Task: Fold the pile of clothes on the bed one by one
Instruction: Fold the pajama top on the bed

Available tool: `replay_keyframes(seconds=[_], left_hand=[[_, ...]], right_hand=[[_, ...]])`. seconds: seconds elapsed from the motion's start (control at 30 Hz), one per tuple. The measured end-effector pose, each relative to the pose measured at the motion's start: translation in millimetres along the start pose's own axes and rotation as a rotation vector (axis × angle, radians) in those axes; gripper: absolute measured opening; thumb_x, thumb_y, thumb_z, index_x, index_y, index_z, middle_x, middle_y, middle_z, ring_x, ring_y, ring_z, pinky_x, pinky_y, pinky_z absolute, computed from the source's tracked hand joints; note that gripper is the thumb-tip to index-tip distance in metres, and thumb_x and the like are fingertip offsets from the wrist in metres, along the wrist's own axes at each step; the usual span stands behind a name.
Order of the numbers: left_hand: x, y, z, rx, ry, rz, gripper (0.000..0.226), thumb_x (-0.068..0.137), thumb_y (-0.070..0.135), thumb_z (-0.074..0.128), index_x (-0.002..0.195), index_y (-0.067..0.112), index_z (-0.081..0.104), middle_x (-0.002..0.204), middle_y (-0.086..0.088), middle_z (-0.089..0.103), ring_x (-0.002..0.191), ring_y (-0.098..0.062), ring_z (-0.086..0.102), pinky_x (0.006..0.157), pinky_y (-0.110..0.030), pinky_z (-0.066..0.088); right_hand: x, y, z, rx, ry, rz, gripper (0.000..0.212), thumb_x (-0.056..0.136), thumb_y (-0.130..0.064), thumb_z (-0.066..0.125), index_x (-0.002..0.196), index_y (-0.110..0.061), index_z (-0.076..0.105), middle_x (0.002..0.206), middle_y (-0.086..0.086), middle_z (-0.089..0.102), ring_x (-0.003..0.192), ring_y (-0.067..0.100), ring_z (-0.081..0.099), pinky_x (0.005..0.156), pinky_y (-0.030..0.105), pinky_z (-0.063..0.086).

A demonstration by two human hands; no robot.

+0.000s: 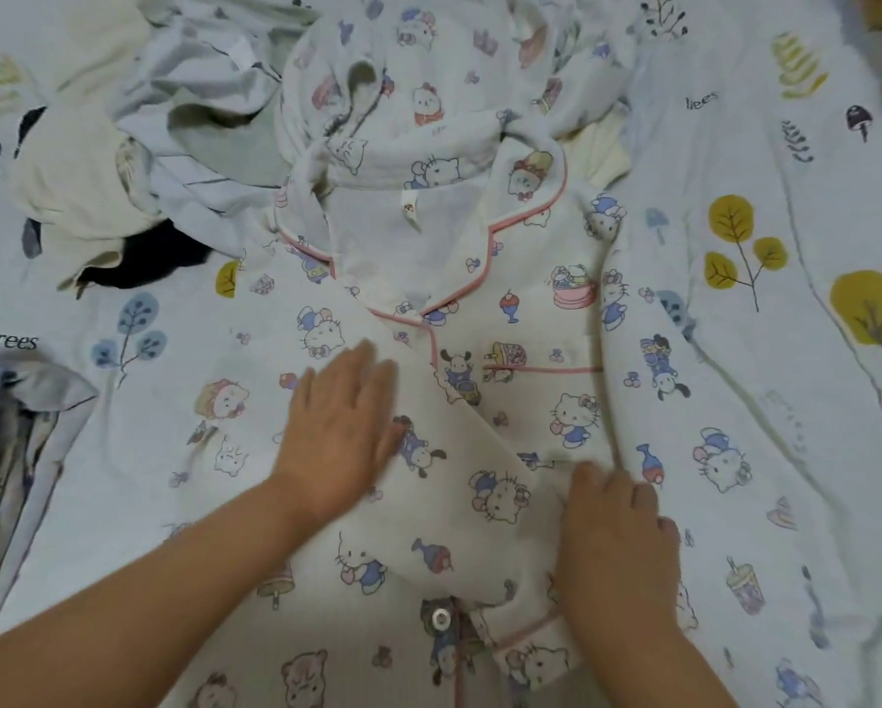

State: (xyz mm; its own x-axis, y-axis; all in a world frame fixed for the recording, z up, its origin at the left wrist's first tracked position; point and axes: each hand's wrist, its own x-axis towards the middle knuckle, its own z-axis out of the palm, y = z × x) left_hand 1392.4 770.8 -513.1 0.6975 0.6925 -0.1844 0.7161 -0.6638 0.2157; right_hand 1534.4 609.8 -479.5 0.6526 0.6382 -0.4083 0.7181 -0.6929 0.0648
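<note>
The pyjama top (pixel 479 309), cartoon-printed with pink piping, lies spread face up on the bedsheet (pixel 812 350), collar pointing away from the person, so it is plainly the garment being folded now. One sleeve (pixel 479 482) has been brought diagonally across the top's front, its piped cuff ending near the hem. That looks like the usual way of tucking a sleeve inward so the sides can be folded over it.

The left hand (pixel 341 431) rests flat on the top's left half, fingers straight and together; I'd judge it is pressing the cloth smooth and keeping the body from sliding. The right hand (pixel 612 544) sits on the lower part of the crossed sleeve, fingers bent down into the fabric, apparently pinching it to set it in place, though how firmly is hard to tell.

Beyond the top's collar waits the rest of the pile (pixel 183 145): matching printed cloth, pale blue and cream garments, something black. Off the top's left side lies another bluish piece of cloth (pixel 14 426), whether folded or not I can't say.
</note>
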Motion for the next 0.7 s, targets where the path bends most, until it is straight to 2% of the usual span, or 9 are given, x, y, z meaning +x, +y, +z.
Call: replay_keyframes(seconds=[0.1, 0.2, 0.27, 0.37, 0.4, 0.47, 0.53, 0.6, 0.7], left_hand=[[-14.9, 31.2, 17.0, -0.183, 0.020, 0.077, 0.047, 0.092, 0.026, 0.050, 0.134, 0.005, 0.047, 0.144, -0.019, 0.040, 0.133, -0.035, 0.037, 0.108, -0.050, 0.021], [-22.0, 56.2, 30.5, -0.154, -0.039, 0.145, 0.054, 0.092, 0.035, 0.031, 0.135, 0.007, 0.047, 0.143, -0.018, 0.041, 0.131, -0.039, 0.040, 0.104, -0.056, 0.025], [-27.1, 57.1, 41.1, 0.044, -0.204, 0.142, 0.066, 0.093, 0.053, 0.010, 0.148, 0.017, 0.018, 0.155, -0.014, 0.012, 0.141, -0.039, 0.012, 0.111, -0.056, 0.013], [-31.8, 44.0, 56.7, 0.219, -0.343, 0.136, 0.063, 0.079, 0.058, -0.016, 0.134, 0.030, -0.034, 0.146, -0.002, -0.037, 0.132, -0.030, -0.035, 0.112, -0.047, -0.015], [-30.6, 43.9, 57.8, 0.214, -0.348, 0.125, 0.061, 0.085, 0.056, -0.010, 0.134, 0.031, -0.034, 0.146, -0.001, -0.038, 0.132, -0.028, -0.036, 0.112, -0.047, -0.013], [-27.2, 52.9, 52.6, 0.161, -0.343, 0.084, 0.065, 0.096, 0.050, 0.018, 0.147, 0.026, -0.015, 0.154, -0.003, -0.024, 0.141, -0.028, -0.023, 0.114, -0.050, -0.006], [-23.8, 68.3, 41.9, 0.071, -0.248, 0.084, 0.056, 0.095, 0.035, 0.039, 0.146, 0.017, 0.023, 0.157, -0.010, 0.006, 0.144, -0.031, 0.003, 0.115, -0.050, 0.005], [-22.3, 85.2, 34.6, -0.028, -0.154, 0.091, 0.040, 0.091, 0.024, 0.046, 0.130, 0.014, 0.048, 0.148, -0.010, 0.032, 0.138, -0.026, 0.025, 0.112, -0.042, 0.017], [-21.7, 110.3, 33.7, -0.159, -0.122, 0.094, 0.032, 0.093, 0.024, 0.043, 0.123, 0.019, 0.053, 0.136, 0.000, 0.044, 0.126, -0.016, 0.039, 0.103, -0.029, 0.022]], right_hand=[[-3.6, -12.9, 15.7, 0.193, 0.232, -0.154, 0.051, 0.060, 0.000, 0.069, 0.110, -0.007, 0.064, 0.107, 0.020, 0.063, 0.094, 0.036, 0.062, 0.073, 0.044, 0.052], [-8.5, -15.0, 40.2, 0.091, 0.140, -0.358, 0.070, 0.051, -0.033, 0.086, 0.116, -0.012, 0.067, 0.120, 0.019, 0.062, 0.110, 0.034, 0.061, 0.083, 0.052, 0.052], [-10.0, -7.5, 47.7, 0.009, -0.013, -0.368, 0.074, 0.060, -0.045, 0.080, 0.126, -0.020, 0.059, 0.133, 0.014, 0.054, 0.122, 0.029, 0.053, 0.092, 0.054, 0.046], [-1.7, 5.2, 50.5, -0.044, -0.089, -0.444, 0.070, 0.087, -0.041, 0.057, 0.147, -0.024, 0.026, 0.155, 0.012, 0.017, 0.142, 0.029, 0.022, 0.111, 0.054, 0.019], [1.0, 7.9, 44.0, -0.005, -0.037, -0.451, 0.066, 0.082, -0.036, 0.065, 0.141, -0.021, 0.040, 0.150, 0.015, 0.032, 0.136, 0.030, 0.034, 0.108, 0.052, 0.028], [8.7, 19.4, 33.1, 0.102, 0.215, -0.372, 0.048, 0.058, -0.020, 0.083, 0.104, -0.014, 0.069, 0.110, 0.013, 0.065, 0.101, 0.030, 0.063, 0.084, 0.044, 0.051], [15.8, 37.8, 19.4, 0.200, 0.330, -0.171, 0.045, 0.059, -0.015, 0.080, 0.102, -0.012, 0.066, 0.104, 0.010, 0.063, 0.096, 0.029, 0.061, 0.079, 0.041, 0.050], [21.0, 60.0, 10.9, 0.245, 0.254, 0.053, 0.053, 0.069, -0.031, 0.071, 0.115, -0.016, 0.053, 0.117, 0.007, 0.049, 0.110, 0.026, 0.045, 0.087, 0.042, 0.039], [24.6, 88.6, 11.3, 0.144, -0.021, 0.195, 0.050, 0.080, -0.042, 0.058, 0.121, -0.018, 0.043, 0.126, 0.007, 0.040, 0.113, 0.026, 0.040, 0.088, 0.040, 0.037]])
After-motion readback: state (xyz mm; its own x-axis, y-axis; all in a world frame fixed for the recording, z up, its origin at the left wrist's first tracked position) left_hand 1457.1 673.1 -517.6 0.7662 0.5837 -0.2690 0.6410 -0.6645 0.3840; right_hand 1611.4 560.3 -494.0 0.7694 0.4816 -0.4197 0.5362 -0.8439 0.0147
